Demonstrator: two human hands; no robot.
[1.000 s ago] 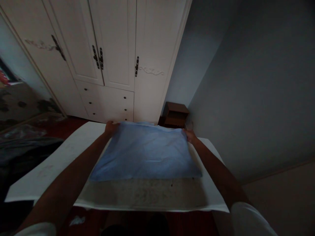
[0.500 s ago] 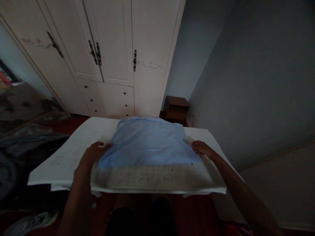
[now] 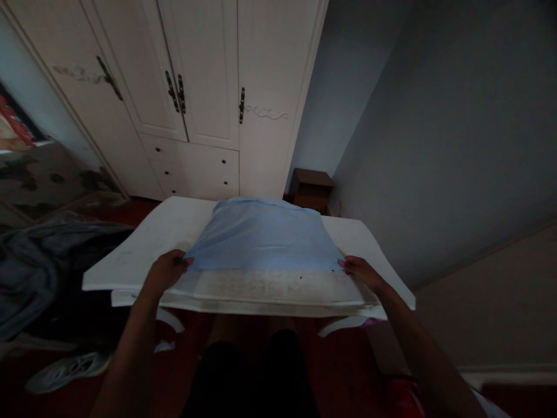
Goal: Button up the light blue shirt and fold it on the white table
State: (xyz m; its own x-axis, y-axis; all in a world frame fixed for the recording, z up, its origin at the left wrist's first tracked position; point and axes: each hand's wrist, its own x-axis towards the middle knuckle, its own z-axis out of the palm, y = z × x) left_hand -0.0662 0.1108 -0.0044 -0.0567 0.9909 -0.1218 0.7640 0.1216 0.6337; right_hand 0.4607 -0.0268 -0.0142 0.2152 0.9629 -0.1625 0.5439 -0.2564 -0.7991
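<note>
my left grip [image 3: 167, 270] at near left corner of blue cloth [image 3: 265, 235], right grip [image 3: 361, 271] at near right corner, i cannot tell either's closure, white surface [image 3: 139, 249] beneath

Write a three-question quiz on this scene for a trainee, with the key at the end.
1. True or false: the blue cloth lies on the floor.
2. The left hand is at the cloth's: A) near left corner; B) far edge; C) middle.
3. What piece of furniture stands to the right of the white wardrobe?

Key:
1. False: it lies on the white table.
2. A.
3. A small brown cabinet.
</note>
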